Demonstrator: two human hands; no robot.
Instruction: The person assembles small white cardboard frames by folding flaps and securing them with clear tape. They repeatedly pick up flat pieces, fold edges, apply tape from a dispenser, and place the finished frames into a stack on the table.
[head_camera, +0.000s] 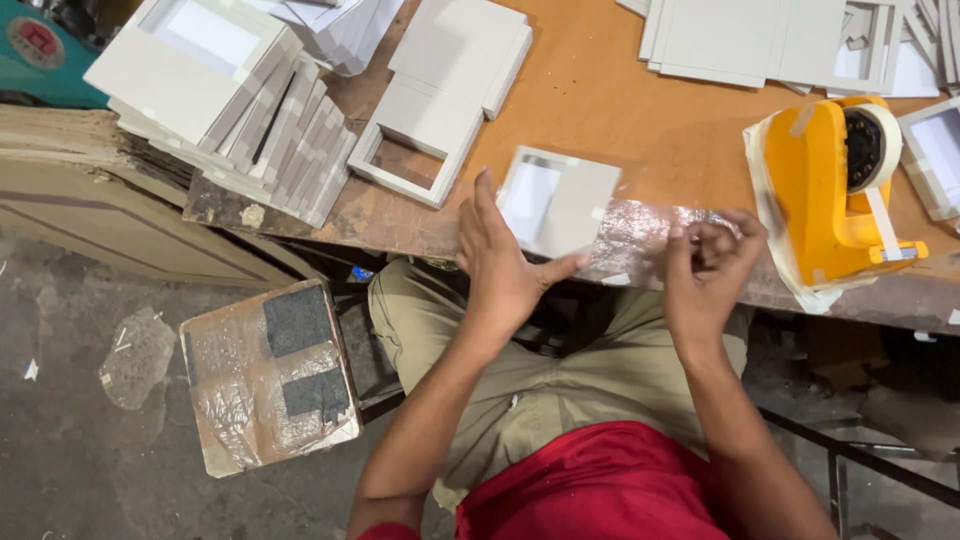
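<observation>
- Left hand is lying open, fingers spread, touching the grey square cardboard frame at the orange wooden surface edge.
- Right hand is curling its fingers together, pinching something too small to tell, near the yellow plastic tape dispenser.

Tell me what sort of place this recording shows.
Probably a small workshop making cardboard boxes or frames: stacks of grey cardboard pieces cover a worn wooden workbench, with a yellow tape dispenser beside the person's right hand.

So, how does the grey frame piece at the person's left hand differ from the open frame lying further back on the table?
The frame piece at the left hand is tilted, raised on an edge; the open frame lies flat, untouched. The first has a pale window, while the second shows brown table through it. Both are grey cardboard with rectangular openings.
</observation>
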